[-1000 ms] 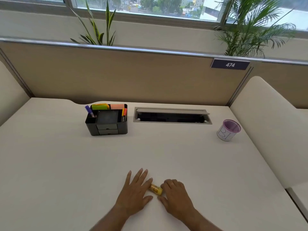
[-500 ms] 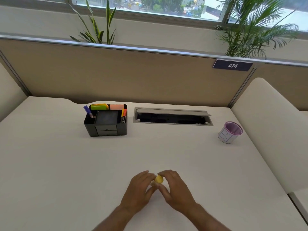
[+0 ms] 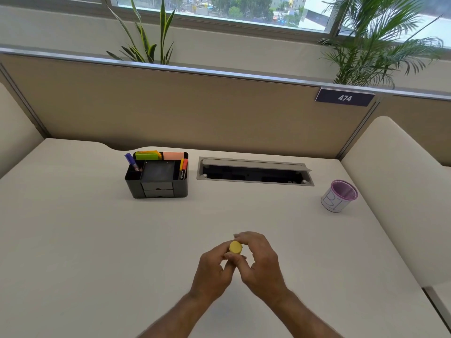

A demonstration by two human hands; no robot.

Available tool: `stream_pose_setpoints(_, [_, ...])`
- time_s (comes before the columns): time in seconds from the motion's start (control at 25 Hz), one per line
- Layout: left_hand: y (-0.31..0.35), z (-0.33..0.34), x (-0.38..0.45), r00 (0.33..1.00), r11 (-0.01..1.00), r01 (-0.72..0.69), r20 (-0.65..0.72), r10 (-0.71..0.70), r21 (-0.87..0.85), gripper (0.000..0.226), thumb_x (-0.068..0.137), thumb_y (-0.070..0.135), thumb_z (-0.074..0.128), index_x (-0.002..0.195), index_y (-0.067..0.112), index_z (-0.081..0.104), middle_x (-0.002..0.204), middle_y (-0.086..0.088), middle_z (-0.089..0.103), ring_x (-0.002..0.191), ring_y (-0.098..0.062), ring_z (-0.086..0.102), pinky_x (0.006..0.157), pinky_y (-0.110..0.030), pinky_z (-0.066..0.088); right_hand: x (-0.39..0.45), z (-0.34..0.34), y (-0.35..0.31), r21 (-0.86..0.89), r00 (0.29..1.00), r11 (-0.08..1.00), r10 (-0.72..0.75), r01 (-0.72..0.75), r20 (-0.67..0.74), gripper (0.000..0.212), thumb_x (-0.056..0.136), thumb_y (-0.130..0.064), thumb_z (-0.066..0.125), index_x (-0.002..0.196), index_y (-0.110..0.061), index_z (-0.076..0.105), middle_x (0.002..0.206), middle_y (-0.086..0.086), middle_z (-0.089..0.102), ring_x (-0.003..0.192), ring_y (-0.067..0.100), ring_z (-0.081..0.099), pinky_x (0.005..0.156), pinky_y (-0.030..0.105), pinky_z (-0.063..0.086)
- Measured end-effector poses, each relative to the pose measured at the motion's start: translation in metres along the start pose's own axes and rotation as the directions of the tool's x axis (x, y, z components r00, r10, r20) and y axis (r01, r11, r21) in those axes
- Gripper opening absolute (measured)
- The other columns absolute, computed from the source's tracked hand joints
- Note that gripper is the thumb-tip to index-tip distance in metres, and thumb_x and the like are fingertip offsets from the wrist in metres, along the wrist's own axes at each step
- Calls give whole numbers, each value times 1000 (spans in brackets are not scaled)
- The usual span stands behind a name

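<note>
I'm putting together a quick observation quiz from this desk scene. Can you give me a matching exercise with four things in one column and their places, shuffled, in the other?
Things
1. yellow stick
2. black organiser
3. purple cup
4. plate marked 474

Places
A. on the partition, upper right
B. just left of the open cable hatch
C. held between the left hand and the right hand
D. near the right edge of the desk

Pairs: 1-C, 2-B, 3-D, 4-A

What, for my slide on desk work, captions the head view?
Left hand and right hand pinch a yellow tube over the desk; black organizer and purple mesh cup behind.
</note>
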State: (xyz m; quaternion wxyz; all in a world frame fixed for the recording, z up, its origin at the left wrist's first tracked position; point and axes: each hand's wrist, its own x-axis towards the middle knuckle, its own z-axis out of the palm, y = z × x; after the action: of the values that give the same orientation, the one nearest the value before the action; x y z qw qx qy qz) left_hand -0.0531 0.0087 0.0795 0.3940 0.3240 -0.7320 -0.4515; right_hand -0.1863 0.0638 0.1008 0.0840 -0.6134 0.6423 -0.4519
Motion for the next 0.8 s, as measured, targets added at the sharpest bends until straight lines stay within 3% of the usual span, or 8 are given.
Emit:
stream_pose_setpoints(0.12, [-1,-1,2,1000,999,-7,28,6,31,22,92,22,54,111,26,63,91,3,75,84,-18,72,67,-43,59,1,0,0,54,998,996,66,-65,-10,27,83,-36,70,101,-16,68,98,-7,72,95,6,66,78,30,57])
stream_pose_setpoints(0.24, [-2,0,-1,999,996,-34,42,31,84,28,91,17,52,116,24,63,94,3,74,83,-17,69,67,-38,59,0,1,0,75,995,992,98,-98,10,27,81,-37,75,98,-17,68,90,-10,73,86,7,70,70,33,60])
stream_pose_setpoints(0.4, [-4,-1,-7,998,991,-46,44,41,125,28,90,20,52,116,23,63,95,5,74,83,-12,69,68,-27,58,-4,3,-1,88,995,991,96,-98,24,21,82,-28,78,96,-17,67,87,-11,73,83,6,70,70,33,61])
stream_pose_setpoints(0.8, [-9,-2,-11,998,987,-26,62,16,161,27,91,21,53,116,22,63,98,5,75,86,-12,70,71,-28,60,-9,6,-4,92,993,989,114,-117,41,22,84,-31,74,97,-15,66,87,-9,74,82,3,71,70,32,62])
